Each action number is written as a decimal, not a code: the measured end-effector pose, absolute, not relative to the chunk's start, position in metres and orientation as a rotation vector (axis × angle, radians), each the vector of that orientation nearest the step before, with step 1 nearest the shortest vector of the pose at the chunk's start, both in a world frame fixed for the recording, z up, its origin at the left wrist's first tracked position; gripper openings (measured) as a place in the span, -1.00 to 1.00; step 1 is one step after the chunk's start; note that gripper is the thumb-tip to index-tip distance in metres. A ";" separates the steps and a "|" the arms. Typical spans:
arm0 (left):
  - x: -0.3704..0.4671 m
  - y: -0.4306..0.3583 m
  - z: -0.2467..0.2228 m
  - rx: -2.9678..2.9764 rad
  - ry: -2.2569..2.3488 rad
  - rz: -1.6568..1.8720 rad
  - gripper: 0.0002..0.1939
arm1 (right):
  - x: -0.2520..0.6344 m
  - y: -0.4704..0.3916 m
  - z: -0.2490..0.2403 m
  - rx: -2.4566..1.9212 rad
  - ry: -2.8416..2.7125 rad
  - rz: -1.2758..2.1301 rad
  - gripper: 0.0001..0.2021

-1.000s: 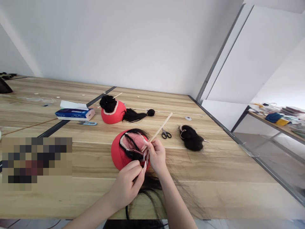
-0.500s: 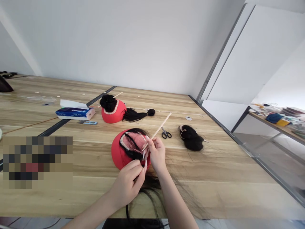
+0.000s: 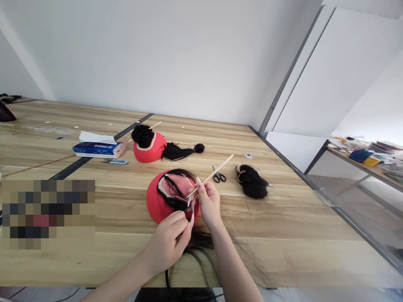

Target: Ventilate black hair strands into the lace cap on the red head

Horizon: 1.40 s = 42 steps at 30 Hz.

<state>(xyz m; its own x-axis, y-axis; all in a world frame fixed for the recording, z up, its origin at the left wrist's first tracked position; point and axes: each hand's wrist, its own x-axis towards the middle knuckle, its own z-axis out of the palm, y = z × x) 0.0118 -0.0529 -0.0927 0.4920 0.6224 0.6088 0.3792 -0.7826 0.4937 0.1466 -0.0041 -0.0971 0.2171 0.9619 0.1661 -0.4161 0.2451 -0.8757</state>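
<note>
A red dome-shaped form (image 3: 155,204) stands on the wooden table near the front, with a netted cap (image 3: 178,184) and black hair on top. My right hand (image 3: 208,202) is closed on a thin light wooden stick (image 3: 220,168), whose lower tip points at the cap's right side. Against the form's front edge, my left hand (image 3: 174,237) is closed in a pinch on black hair, its fingertips just below the right ones. Long strands of hair (image 3: 201,239) hang below the hands toward the table's front edge.
Scissors (image 3: 219,177) and a black hair bundle (image 3: 253,182) lie to the right. Behind is a second red form (image 3: 147,155) with a hair bun and ponytail (image 3: 178,151). A tissue box (image 3: 97,149) and blue snips (image 3: 118,162) are at left. A cluttered shelf (image 3: 378,168) stands far right.
The stick in my right hand has tilted lower, its upper end shifting to the right. My right hand has turned slightly with it; my left hand has hardly moved.
</note>
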 end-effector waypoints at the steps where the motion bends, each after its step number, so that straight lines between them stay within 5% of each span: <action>1: 0.012 -0.053 -0.093 2.446 0.849 1.171 -0.65 | 0.147 -0.004 -0.097 -0.796 -0.851 1.115 -0.67; 42: 0.010 -0.054 -0.095 2.455 0.792 1.179 -0.67 | 0.144 -0.009 -0.096 -0.874 -0.858 0.916 -0.72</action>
